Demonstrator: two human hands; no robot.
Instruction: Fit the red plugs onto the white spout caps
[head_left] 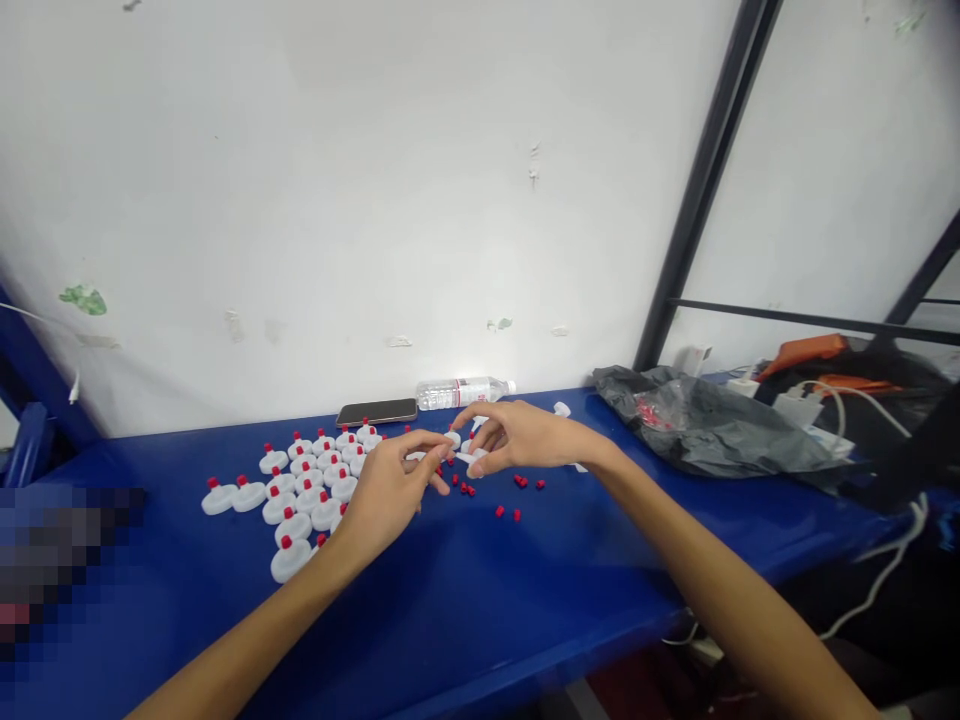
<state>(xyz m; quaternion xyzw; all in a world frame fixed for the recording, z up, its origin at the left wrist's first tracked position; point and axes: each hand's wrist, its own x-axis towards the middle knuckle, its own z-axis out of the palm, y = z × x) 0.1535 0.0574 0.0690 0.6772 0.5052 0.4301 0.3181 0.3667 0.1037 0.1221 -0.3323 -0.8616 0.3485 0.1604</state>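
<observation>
My right hand point(517, 437) is closed, its thumb and fingers pinching a small white nozzle cap point(474, 457) whose narrow tip points left. My left hand point(394, 485) meets that tip with thumb and forefinger pressed together; what lies between them is too small to make out. To the left and partly behind my left hand stand several round white caps point(308, 498) with red tips, grouped closely. Several loose red tips point(520, 481) lie scattered below and beside my right hand. A few white pieces point(562, 409) show behind and under it, partly hidden.
Against the wall, a phone point(376, 412) and a clear plastic bottle point(461, 392) lie on the blue table point(480, 600). On the right sits a dark plastic bag point(705, 425), with white cables point(832, 400) and orange items beyond it. A black post point(701, 190) rises behind the bag.
</observation>
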